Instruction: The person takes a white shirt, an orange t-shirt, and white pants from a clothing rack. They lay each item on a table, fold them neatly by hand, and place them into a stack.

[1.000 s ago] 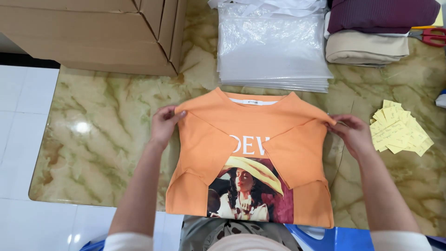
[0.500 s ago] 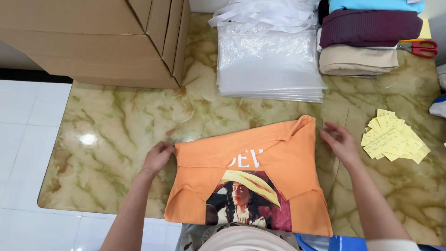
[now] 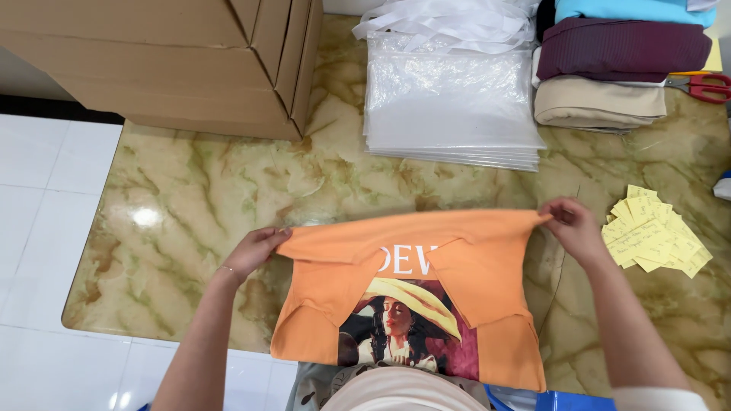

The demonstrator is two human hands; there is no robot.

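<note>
On the marble table (image 3: 190, 198), both hands are folding the orange shirt (image 3: 457, 259). Left hand (image 3: 255, 251) and right hand (image 3: 571, 228) are each pinching closed on a top corner, the fold edge lying between fingers and thumb. Likely mid-fold; the next move probably calls for lowering both corners evenly.

Scissors (image 3: 704, 84) cut off by rt edge.

Both forearms extend forward, spread apart. Left hand (image 3: 255, 250) pinches the left corner of the orange shirt (image 3: 457, 251); right hand (image 3: 572, 227) pinches its right corner, fingers curled.
</note>
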